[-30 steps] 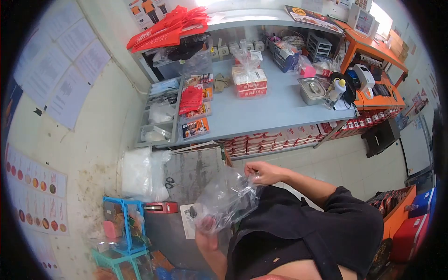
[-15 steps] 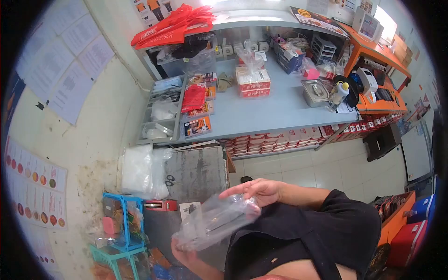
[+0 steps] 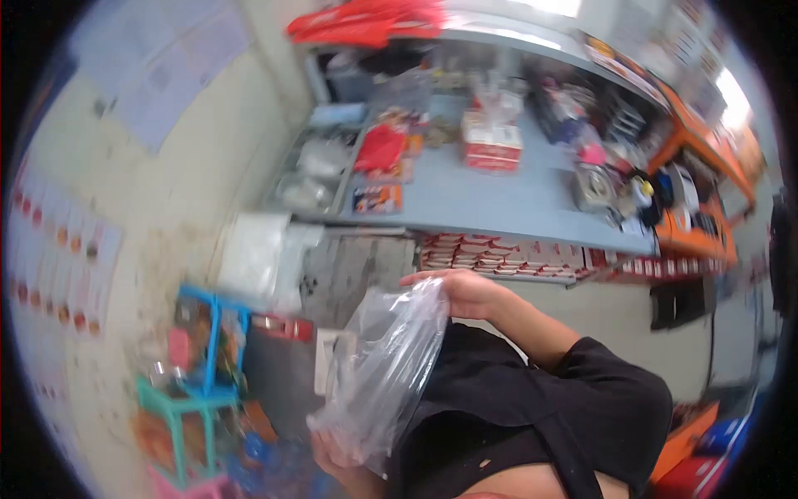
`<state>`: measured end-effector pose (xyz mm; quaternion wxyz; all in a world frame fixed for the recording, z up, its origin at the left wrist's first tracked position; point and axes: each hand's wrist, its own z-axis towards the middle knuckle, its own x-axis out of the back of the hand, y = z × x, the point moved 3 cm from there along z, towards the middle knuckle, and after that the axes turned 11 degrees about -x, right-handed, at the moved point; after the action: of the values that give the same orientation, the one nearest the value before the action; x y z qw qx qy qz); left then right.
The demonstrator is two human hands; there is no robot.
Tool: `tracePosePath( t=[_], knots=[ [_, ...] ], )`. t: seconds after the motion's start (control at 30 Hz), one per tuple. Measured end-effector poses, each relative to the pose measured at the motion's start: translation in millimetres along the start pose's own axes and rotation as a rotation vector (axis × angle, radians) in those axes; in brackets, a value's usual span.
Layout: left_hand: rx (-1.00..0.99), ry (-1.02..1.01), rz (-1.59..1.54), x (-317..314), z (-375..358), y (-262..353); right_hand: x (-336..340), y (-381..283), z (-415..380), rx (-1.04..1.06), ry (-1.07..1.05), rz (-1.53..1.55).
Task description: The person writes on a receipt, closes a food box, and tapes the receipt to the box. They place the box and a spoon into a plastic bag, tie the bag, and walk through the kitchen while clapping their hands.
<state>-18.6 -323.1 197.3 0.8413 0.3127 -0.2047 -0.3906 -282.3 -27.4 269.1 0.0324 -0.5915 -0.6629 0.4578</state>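
A clear plastic bag (image 3: 386, 366) hangs stretched between my two hands, in front of my dark top. My right hand (image 3: 467, 293) grips its upper end, the fingers closed on the plastic. Down at the lower left, my left hand (image 3: 337, 449) holds the other end, its fingers partly behind the see-through film. The bag looks thin and crinkled, with nothing visible inside. Behind it is a dark grey surface with a pale card (image 3: 324, 362) and a red object (image 3: 283, 326) on it.
A stack of clear bags (image 3: 253, 259) hangs by the wall. The grey table (image 3: 465, 195) ahead bears a wrapped white-and-red box stack (image 3: 492, 145), a divided tray (image 3: 291, 179) and red packets (image 3: 382, 148). Blue and green plastic racks (image 3: 179, 405) stand at lower left.
The view has shifted and blurred. My right hand has risen, and the bag, earlier more level and flat, now slants steeply and spreads wider. Both hands keep hold of it.
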Motion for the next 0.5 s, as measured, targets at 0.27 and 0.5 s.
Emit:
tracePosePath(
  t=[0.27, 0.5],
  knots=[
    [0.853, 0.853, -0.525, 55, 18, 53, -77, 18, 31, -0.472, -0.624, 0.189],
    [0.835, 0.330, 0.628, 48, -17, 70, -133, 71, 91, 0.271, -0.325, -1.148]
  ],
)
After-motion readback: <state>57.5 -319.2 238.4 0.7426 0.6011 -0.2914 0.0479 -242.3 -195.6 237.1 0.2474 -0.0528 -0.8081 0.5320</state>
